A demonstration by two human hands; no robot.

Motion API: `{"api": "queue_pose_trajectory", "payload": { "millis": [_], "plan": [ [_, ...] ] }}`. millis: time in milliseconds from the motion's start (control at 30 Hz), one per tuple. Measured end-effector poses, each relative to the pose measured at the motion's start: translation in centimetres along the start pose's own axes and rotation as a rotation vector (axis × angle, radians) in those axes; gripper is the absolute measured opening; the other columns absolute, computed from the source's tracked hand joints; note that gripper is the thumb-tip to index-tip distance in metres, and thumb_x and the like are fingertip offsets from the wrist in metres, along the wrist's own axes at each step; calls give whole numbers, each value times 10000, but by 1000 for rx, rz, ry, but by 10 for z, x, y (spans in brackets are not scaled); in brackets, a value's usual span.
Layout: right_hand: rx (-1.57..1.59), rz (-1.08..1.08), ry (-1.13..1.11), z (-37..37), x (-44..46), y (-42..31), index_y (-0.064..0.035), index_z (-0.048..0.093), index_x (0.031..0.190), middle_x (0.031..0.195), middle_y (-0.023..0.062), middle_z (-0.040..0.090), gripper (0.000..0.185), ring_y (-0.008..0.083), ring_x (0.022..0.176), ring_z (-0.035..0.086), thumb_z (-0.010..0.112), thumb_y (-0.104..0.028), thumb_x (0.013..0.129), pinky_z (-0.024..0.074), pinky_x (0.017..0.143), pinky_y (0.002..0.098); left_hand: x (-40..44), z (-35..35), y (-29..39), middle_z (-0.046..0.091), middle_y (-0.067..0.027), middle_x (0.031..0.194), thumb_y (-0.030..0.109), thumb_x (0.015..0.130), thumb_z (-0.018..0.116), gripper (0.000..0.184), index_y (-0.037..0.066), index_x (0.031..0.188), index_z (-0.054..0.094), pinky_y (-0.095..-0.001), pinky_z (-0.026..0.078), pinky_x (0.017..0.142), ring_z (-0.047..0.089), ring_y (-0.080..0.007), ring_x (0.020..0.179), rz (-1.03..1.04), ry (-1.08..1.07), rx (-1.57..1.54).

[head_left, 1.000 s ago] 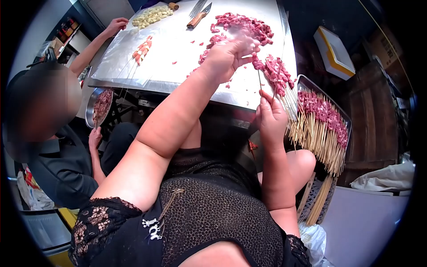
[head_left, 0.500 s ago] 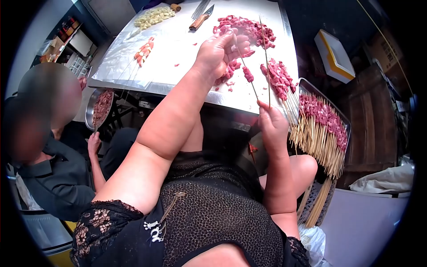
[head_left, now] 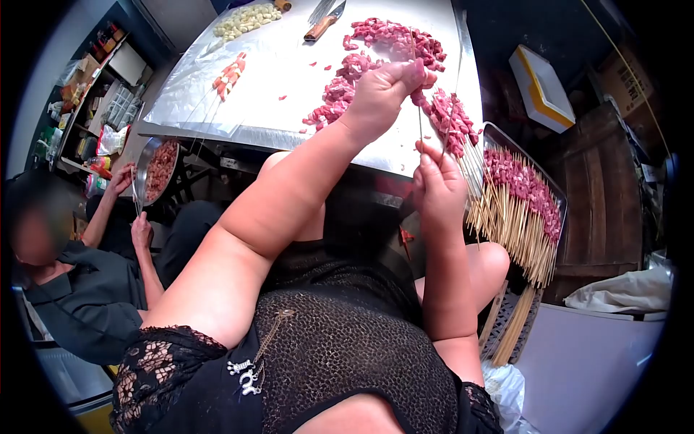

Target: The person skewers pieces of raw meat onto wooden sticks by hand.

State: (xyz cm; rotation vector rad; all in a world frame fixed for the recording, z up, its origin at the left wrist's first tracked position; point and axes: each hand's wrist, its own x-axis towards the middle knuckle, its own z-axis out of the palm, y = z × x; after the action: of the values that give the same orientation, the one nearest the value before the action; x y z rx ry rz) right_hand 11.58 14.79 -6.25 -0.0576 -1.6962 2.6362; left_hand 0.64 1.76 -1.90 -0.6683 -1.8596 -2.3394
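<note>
My left hand (head_left: 382,95) is closed at the upper part of a thin skewer (head_left: 420,124), its fingers pinching raw meat (head_left: 419,97) on it. Lower down, my right hand (head_left: 439,189) grips that skewer near its bottom end. A second, bare-looking skewer (head_left: 454,100) slants up from the same hand. Loose chunks of red meat (head_left: 396,35) lie in piles beyond and beside my left hand, partly hidden by it. Right of the skewer, several loaded meat skewers (head_left: 454,124) rest on the white tabletop (head_left: 289,94).
A metal tray (head_left: 561,194) at right holds many meat skewers (head_left: 524,192). On the table are a knife (head_left: 325,24), pale cloves (head_left: 247,20) and red-and-white skewers (head_left: 229,74). At left, a co-worker (head_left: 87,289) sits by a bowl of meat (head_left: 160,170).
My left hand has moved right and closed at the skewer, where its fingers were spread before. The right hand stays low on the skewer. The co-worker has leaned back, showing both hands.
</note>
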Motion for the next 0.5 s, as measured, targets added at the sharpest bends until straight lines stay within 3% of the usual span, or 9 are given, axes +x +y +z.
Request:
{"api": "queue_pose_trajectory", "payload": {
  "millis": [67,133,267,400,500],
  "plan": [
    [12,-88,31,-1,3,-3,18,582,1114,621,-65,440,218,0,493,358,495,-82,940,281,441,142,5,3,4,655,-120,983,231,949,498,288,-23,1029,607,-249,523,719,639,-154,813,-4,-6,-63],
    [5,-127,35,-5,3,1,22,579,1117,624,-63,443,222,2,496,360,493,-80,940,279,443,145,8,-1,12,636,-101,970,196,909,576,236,-16,1012,591,-290,531,785,626,-172,883,-141,138,-509],
    [-177,-172,47,-7,-6,5,39,573,1115,683,-58,467,221,13,547,377,502,-51,926,292,478,153,13,-23,8,602,-149,972,200,908,572,279,-33,1048,511,-384,567,800,623,-248,899,-214,166,-534],
    [-452,-198,18,-15,-11,-1,28,605,1099,705,-56,506,219,12,597,422,533,-64,913,336,542,150,15,-27,15,598,-173,993,185,937,515,253,-33,1065,503,-379,563,790,621,-277,895,-243,296,-519],
    [-572,-182,21,-23,-13,-3,23,619,1088,723,-58,522,215,13,617,433,542,-69,910,345,556,152,14,-32,17,603,-181,999,203,944,503,275,-32,1086,510,-366,558,784,625,-277,886,-294,231,-502]
  ]
}}
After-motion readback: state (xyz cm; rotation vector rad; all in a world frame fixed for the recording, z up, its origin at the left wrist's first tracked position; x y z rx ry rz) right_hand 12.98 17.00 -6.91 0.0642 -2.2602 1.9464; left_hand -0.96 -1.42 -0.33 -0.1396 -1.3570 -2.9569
